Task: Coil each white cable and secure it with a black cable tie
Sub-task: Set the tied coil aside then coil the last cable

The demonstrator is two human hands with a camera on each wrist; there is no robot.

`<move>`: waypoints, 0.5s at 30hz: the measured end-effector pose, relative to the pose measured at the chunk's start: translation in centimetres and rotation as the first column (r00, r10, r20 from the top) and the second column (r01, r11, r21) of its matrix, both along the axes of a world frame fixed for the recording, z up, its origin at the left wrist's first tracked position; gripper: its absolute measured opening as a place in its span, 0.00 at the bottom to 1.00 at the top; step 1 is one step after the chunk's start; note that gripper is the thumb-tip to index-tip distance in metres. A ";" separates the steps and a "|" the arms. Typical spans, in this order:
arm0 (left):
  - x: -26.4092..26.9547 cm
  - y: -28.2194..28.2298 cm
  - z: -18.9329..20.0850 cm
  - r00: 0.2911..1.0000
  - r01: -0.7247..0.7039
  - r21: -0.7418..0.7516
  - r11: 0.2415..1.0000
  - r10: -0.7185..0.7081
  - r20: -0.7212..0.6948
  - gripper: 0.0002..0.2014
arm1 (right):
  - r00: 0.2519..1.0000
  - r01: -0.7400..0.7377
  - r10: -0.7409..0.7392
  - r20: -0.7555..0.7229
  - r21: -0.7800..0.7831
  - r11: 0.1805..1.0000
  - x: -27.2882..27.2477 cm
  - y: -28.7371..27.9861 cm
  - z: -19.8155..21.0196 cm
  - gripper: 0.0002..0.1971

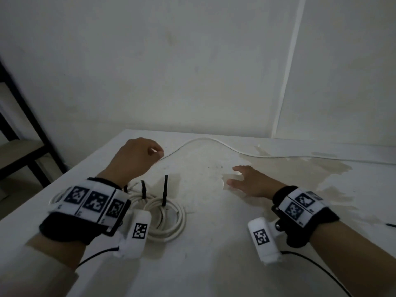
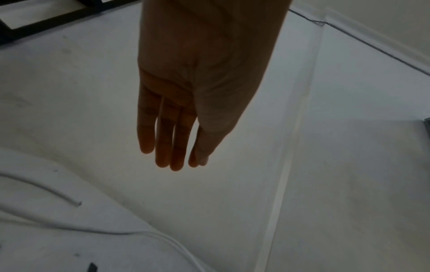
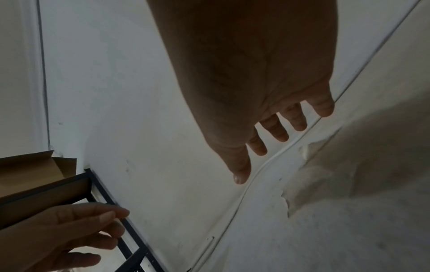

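A loose white cable (image 1: 203,138) curves along the far side of the white table (image 1: 214,264) and runs off to the right; it also crosses the right wrist view (image 3: 246,185). My left hand (image 1: 157,152) hovers at its near end, fingers straight (image 2: 163,147), holding nothing. A free cable end (image 2: 78,202) lies on the table below them. My right hand (image 1: 234,174) floats over the table's middle with fingers spread (image 3: 274,128), empty. Coiled white cables (image 1: 171,217) with upright black ties (image 1: 165,189) sit near my left wrist.
A black shelf frame (image 1: 25,125) stands left of the table, with a cardboard box (image 3: 35,169) on it. A brownish stain (image 1: 300,168) covers the table's right part. A small black item (image 1: 391,225) lies at the right edge. The wall rises behind the table.
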State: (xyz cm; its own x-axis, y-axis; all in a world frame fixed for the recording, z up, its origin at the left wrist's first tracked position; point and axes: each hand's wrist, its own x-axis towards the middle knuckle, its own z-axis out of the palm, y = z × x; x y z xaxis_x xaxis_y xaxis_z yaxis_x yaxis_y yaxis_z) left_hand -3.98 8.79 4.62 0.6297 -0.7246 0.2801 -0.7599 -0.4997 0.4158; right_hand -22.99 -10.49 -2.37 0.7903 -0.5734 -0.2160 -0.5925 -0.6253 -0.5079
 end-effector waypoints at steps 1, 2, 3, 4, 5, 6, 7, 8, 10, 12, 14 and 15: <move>0.2 -0.8 0.1 1.000 0.004 -0.006 1.000 -0.004 -0.013 0.09 | 1.000 -0.003 0.003 -0.011 -0.011 1.000 0.7 -0.4 -0.1 0.33; 0.4 -1.6 0.1 1.000 0.004 -0.012 1.000 -0.005 -0.030 0.08 | 1.000 -0.004 0.003 -0.023 -0.019 1.000 1.5 -0.8 -0.1 0.33; 0.6 -2.3 0.1 0.998 -0.002 -0.009 1.000 0.002 -0.056 0.08 | 0.999 -0.004 0.003 -0.036 -0.031 1.000 2.2 -1.1 -0.1 0.33; 1.0 -3.1 0.0 0.997 -0.011 0.002 1.000 0.011 -0.077 0.08 | 0.999 -0.002 -0.001 -0.051 -0.048 0.999 3.0 -1.6 -0.2 0.34; 1.4 -3.8 -0.1 0.995 -0.024 0.028 0.999 0.026 -0.096 0.08 | 0.998 -0.001 -0.004 -0.067 -0.073 0.997 3.7 -2.0 -0.2 0.34; 1.9 -4.5 -0.2 0.993 -0.034 0.060 0.998 0.041 -0.112 0.08 | 0.996 0.001 -0.009 -0.084 -0.102 0.995 4.3 -2.6 -0.1 0.34; 2.5 -5.1 -0.4 0.990 -0.040 0.097 0.994 0.052 -0.128 0.09 | 0.995 0.002 -0.015 -0.097 -0.128 0.992 4.9 -3.1 -0.1 0.34; 3.2 -5.7 -0.5 0.988 -0.041 0.135 0.990 0.061 -0.141 0.10 | 0.994 0.006 -0.023 -0.109 -0.147 0.989 5.4 -3.7 -0.1 0.34; 4.6 -6.8 -0.7 0.979 -0.056 0.231 0.971 0.099 -0.178 0.13 | 0.990 0.017 -0.039 -0.133 -0.165 0.986 6.3 -5.0 -0.1 0.34; 6.4 -7.7 -1.2 0.969 -0.096 0.332 0.938 0.164 -0.183 0.16 | 0.986 0.021 -0.046 -0.160 -0.157 0.987 7.1 -6.3 -0.2 0.34; 8.1 -8.4 -2.4 0.971 -0.134 0.445 0.885 0.206 -0.118 0.17 | 0.980 0.012 -0.041 -0.194 -0.146 0.989 8.0 -7.2 -0.6 0.35; 8.7 -8.6 -2.9 0.973 -0.160 0.499 0.852 0.222 -0.069 0.18 | 0.976 0.006 -0.038 -0.212 -0.150 0.989 8.4 -7.5 -0.9 0.35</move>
State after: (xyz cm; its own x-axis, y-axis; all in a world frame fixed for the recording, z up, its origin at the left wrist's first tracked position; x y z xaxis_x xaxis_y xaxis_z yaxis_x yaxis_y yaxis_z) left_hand 4.69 0.22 1.69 0.7755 -0.6099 -0.1629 -0.5888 -0.7919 0.1618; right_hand -14.56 -18.04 -3.25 0.7219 -0.6280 -0.2906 -0.6916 -0.6695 -0.2712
